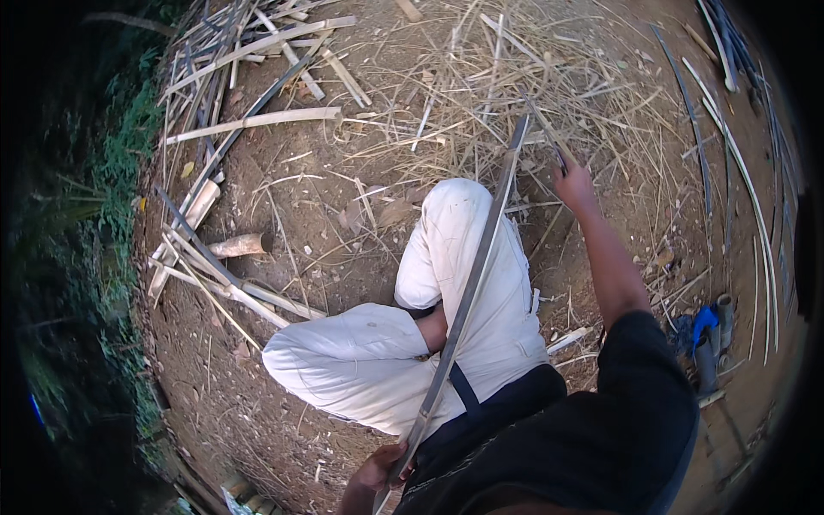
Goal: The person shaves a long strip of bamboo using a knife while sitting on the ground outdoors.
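Observation:
I sit on bare earth with my legs in pale trousers folded in front of me. A long, thin bamboo strip point(481, 257) runs from my lap up across my knee toward the straw. My left hand point(384, 469) grips its near end at the bottom of the view. My right hand point(573, 184) is stretched forward and closed on a knife point(549, 137) with a thin blade, held beside the far part of the strip. The blade's exact contact with the strip is hard to make out.
Cut bamboo poles and split slats point(249, 120) lie in a heap at the upper left. Dry straw and shavings point(515, 77) cover the ground ahead. Long thin strips point(747, 189) lie at the right, near a blue sandal point(702, 330). Green plants point(120, 154) border the left.

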The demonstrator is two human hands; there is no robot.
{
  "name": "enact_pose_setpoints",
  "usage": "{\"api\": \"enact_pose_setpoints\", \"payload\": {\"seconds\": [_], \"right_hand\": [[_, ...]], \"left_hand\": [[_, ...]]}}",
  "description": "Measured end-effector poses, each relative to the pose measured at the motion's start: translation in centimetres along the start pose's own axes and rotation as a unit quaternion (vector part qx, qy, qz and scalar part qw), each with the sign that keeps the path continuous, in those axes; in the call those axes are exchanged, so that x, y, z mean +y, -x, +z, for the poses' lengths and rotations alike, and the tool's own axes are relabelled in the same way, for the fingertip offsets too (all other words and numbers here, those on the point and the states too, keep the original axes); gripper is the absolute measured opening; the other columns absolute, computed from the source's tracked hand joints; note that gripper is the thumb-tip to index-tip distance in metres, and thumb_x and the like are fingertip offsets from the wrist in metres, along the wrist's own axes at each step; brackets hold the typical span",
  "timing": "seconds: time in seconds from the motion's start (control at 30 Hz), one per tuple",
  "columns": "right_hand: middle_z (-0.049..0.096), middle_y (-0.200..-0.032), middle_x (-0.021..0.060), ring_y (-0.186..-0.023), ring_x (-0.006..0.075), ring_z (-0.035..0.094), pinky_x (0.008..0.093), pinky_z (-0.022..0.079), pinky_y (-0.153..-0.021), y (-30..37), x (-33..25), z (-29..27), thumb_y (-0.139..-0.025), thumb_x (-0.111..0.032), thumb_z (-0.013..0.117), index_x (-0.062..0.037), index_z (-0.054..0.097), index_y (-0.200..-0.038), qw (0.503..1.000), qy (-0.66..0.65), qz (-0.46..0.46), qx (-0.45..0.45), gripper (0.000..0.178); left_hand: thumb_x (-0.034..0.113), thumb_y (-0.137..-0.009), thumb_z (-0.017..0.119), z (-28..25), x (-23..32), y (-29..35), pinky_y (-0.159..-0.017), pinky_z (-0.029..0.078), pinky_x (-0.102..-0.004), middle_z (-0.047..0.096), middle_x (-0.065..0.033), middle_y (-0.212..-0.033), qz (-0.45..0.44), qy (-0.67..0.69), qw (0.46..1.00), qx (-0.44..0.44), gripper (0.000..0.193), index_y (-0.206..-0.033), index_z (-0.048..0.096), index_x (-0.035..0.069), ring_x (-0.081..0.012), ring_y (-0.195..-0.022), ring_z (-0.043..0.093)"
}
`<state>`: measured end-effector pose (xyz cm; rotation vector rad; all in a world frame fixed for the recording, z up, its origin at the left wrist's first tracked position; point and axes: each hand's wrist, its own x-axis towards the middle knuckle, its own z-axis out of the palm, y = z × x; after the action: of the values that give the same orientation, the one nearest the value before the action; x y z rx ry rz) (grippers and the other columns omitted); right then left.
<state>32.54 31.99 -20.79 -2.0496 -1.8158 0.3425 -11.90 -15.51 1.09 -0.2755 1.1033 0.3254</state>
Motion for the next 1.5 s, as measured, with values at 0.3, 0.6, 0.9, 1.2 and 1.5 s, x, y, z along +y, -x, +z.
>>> {"api": "enact_pose_setpoints", "payload": {"seconds": [0.3,0.6,0.9,1.2,1.5], "right_hand": [[0.067,-0.093,0.0175,-0.070,0.0347,0.066,0.0453,0.054,-0.062,15.1,-9.4,-8.1,-0.081,-0.016,0.067,-0.0255,0.045,-0.146,0.979,-0.047,-0.164,-0.109,0.069],[0.050,-0.068,0.0064,-0.058,0.0256,0.058,0.0389,0.048,-0.055,13.3,-8.5,-7.8,-0.071,-0.017,0.073,-0.0263,0.056,-0.138,0.919,0.012,-0.393,-0.031,0.069],[0.053,-0.070,0.0052,-0.060,0.0242,0.060,0.0369,0.052,-0.057,16.3,-12.7,-10.6,-0.074,-0.015,0.067,-0.0256,0.052,-0.142,0.886,0.000,-0.445,-0.132,0.071],[0.064,-0.083,0.0110,-0.058,0.0288,0.064,0.0422,0.053,-0.054,11.1,-7.7,-8.1,-0.077,-0.018,0.068,-0.0276,0.051,-0.142,0.963,0.039,-0.226,-0.141,0.068],[0.064,-0.085,0.0132,-0.060,0.0272,0.064,0.0414,0.052,-0.052,11.9,-8.5,-8.0,-0.077,-0.019,0.068,-0.0303,0.038,-0.149,0.916,0.104,-0.362,-0.139,0.079]], "left_hand": [[0.070,-0.097,0.030,4.0,2.3,-1.0,-0.048,0.035,-0.0293,0.047,-0.0008,-0.058,0.023,-0.255,0.958,0.131,0.069,-0.069,0.051,0.010,-0.0131,-0.052,0.046],[0.070,-0.097,0.022,7.2,3.3,-1.1,-0.052,0.036,-0.0348,0.040,-0.0007,-0.054,0.094,-0.405,0.887,0.202,0.075,-0.062,0.043,0.007,-0.0167,-0.051,0.040],[0.080,-0.091,0.014,10.8,6.5,-1.4,-0.041,0.022,-0.0276,0.029,0.0025,-0.052,-0.004,-0.305,0.949,0.076,0.074,-0.061,0.034,0.015,-0.0108,-0.044,0.027],[0.077,-0.093,0.021,10.5,5.9,-1.5,-0.043,0.025,-0.0289,0.031,0.0023,-0.052,0.040,-0.328,0.936,0.122,0.073,-0.061,0.037,0.013,-0.0126,-0.044,0.029],[0.071,-0.097,0.020,9.5,5.3,-1.6,-0.046,0.030,-0.0303,0.037,-0.0003,-0.052,0.081,-0.414,0.895,0.145,0.073,-0.060,0.040,0.010,-0.0139,-0.046,0.034]]}}
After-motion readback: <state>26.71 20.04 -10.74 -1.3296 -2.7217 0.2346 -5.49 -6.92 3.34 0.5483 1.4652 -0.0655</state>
